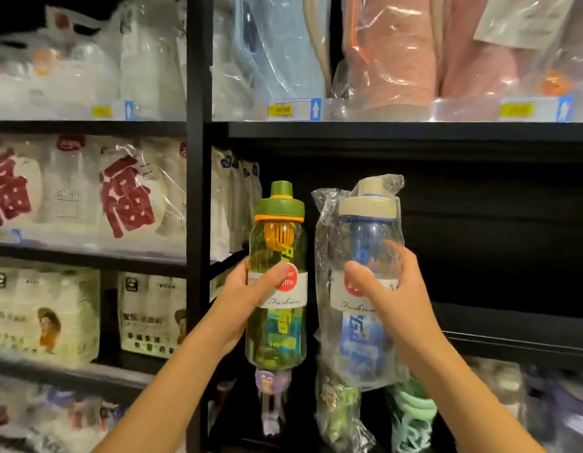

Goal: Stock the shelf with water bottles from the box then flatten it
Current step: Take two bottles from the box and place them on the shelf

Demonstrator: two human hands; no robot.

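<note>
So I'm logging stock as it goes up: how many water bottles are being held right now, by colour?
Green bottle, gripped by the left hand: 1
Blue bottle, gripped by the right hand: 1
Total: 2

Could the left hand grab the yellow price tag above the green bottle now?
Probably not: the left hand grips the green bottle, and the right hand holds the blue bottle, so no grip is free. The path up to the price tag looks unobstructed.
</note>
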